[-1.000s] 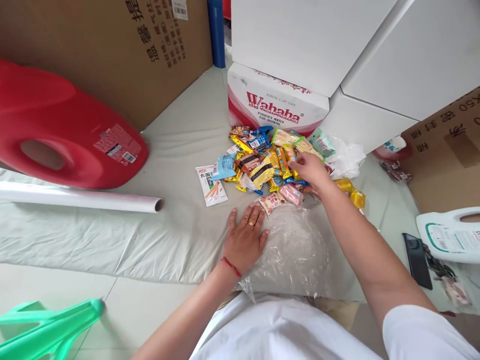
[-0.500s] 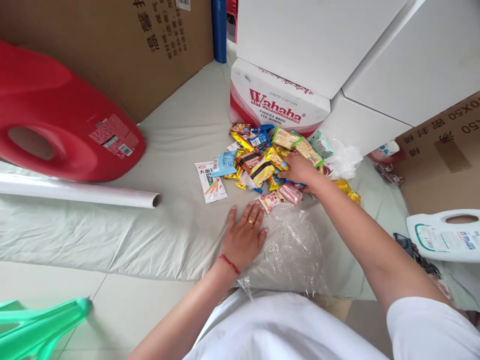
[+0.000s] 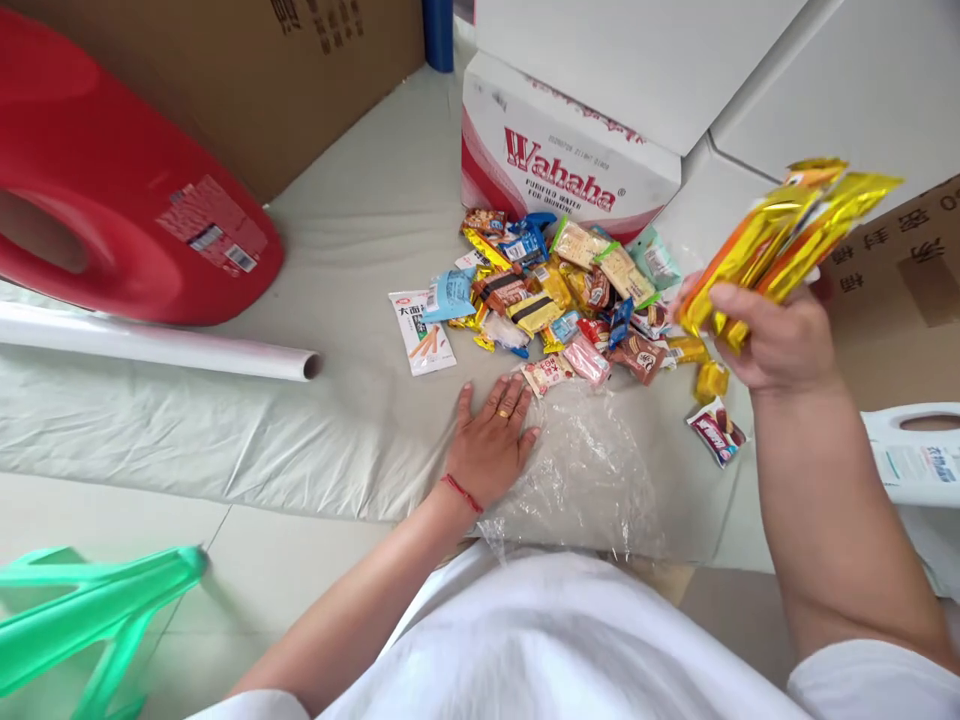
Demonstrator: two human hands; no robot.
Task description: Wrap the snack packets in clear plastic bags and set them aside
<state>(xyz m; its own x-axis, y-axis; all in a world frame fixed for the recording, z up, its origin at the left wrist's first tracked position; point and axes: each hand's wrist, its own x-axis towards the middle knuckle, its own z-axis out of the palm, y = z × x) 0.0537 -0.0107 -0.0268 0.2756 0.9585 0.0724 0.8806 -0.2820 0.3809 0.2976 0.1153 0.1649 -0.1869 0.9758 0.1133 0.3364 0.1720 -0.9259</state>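
Observation:
My right hand (image 3: 787, 335) is raised at the right, closed round several long yellow-gold snack packets (image 3: 787, 235). Flat on the pale cloth lies my left hand (image 3: 491, 440), fingers spread, its edge touching a clear plastic bag (image 3: 592, 470). Just beyond my left fingertips is a heap of small wrapped snacks (image 3: 532, 310) in many colours. A white packet with carrot-like sticks pictured (image 3: 422, 335) lies left of the heap, partly under a light-blue packet (image 3: 450, 296). One dark red and white snack packet (image 3: 718, 432) sits apart, below my right hand.
Behind the heap stands a Wahaha water carton (image 3: 562, 150) against white cabinets (image 3: 630, 50). At left are a big red jug (image 3: 202, 240) and a white roll (image 3: 187, 345). A green plastic stool (image 3: 97, 610) is on the floor. White bottle (image 3: 919, 455) and cardboard box (image 3: 900, 300) stand right.
My right hand has left the heap and risen to the right, now gripping the yellow-gold packets. My left hand stays flat on the cloth. The view has tilted slightly down.

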